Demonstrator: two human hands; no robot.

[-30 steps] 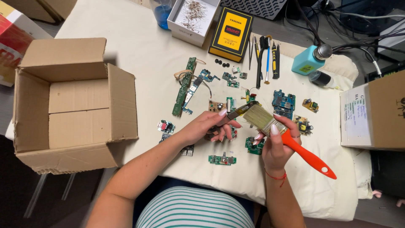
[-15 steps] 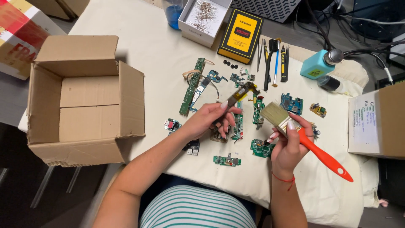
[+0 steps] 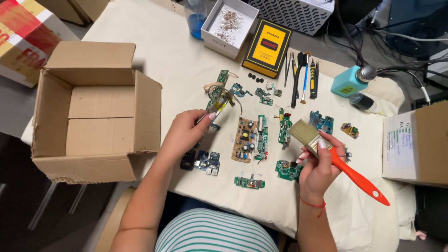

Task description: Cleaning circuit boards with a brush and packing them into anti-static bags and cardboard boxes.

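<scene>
My left hand (image 3: 185, 132) reaches toward the long green circuit board (image 3: 217, 93) with loose wires, fingertips pinching a small part at its lower end. My right hand (image 3: 319, 169) grips a flat paintbrush (image 3: 337, 159) with pale bristles and an orange handle, held tilted above the cloth. A tan circuit board (image 3: 245, 139) lies between the two hands, beside a narrow green board (image 3: 261, 138). Several small green and blue boards are scattered on the white cloth-covered table (image 3: 154, 56).
An open empty cardboard box (image 3: 95, 112) stands at the left. At the back are a white box of small parts (image 3: 229, 26), a yellow-and-black device (image 3: 269, 48), hand tools (image 3: 302, 77) and a teal bottle (image 3: 351, 81). Another cardboard box (image 3: 416, 144) sits at the right.
My left hand has left the tan board on the cloth and moved left toward the long green board. The brush hand has stayed at the right.
</scene>
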